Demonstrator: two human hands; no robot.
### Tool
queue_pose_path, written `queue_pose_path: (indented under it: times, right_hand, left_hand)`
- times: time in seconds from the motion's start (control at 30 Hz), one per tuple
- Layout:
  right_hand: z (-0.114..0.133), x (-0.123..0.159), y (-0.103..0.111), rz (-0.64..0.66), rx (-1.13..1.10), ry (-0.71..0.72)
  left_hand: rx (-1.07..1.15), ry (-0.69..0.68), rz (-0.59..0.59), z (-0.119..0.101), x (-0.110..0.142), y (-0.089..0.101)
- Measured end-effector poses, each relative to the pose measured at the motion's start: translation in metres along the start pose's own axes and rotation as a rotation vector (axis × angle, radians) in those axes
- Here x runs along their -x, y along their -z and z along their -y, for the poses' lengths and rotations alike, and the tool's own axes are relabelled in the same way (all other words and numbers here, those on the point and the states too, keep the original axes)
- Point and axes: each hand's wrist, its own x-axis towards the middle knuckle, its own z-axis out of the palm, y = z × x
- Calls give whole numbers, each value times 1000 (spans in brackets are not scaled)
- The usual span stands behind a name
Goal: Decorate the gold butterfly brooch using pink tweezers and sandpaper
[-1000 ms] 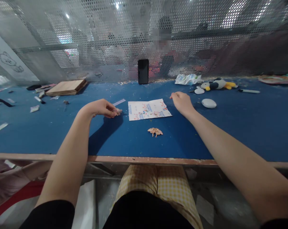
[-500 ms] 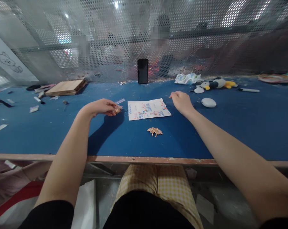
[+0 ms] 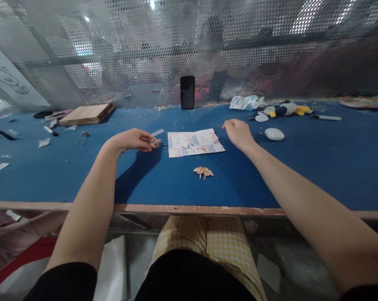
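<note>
Shiny trinket point(image 3: 155, 143) turned slightly vs. prev. frame, pinched in L hand point(image 3: 135, 139); R hand point(image 3: 238, 131), fingers curled together, near printed paper point(image 3: 195, 143).

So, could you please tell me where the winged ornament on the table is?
In the head view, the winged ornament lies just right of centre on the blue table, between the printed paper and the table's near edge.

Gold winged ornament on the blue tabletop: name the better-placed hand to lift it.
Right hand, I'd judge: it looks empty and nearer the ornament, while the left hand holds a small glittery pinkish piece.
</note>
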Motion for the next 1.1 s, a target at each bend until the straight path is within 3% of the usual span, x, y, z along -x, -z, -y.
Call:
queue_pose_path:
  times: [0.67, 0.87, 1.1]
  right_hand:
    - [3, 2, 1, 12, 8, 0]
    - [3, 3, 1, 21, 10, 4]
    - [2, 2, 2, 27, 3, 15]
  left_hand:
    - [-96, 5, -70, -13, 4, -11]
    - [-182, -58, -39, -13, 4, -15]
    - [-316, -139, -113, -15, -1, -19]
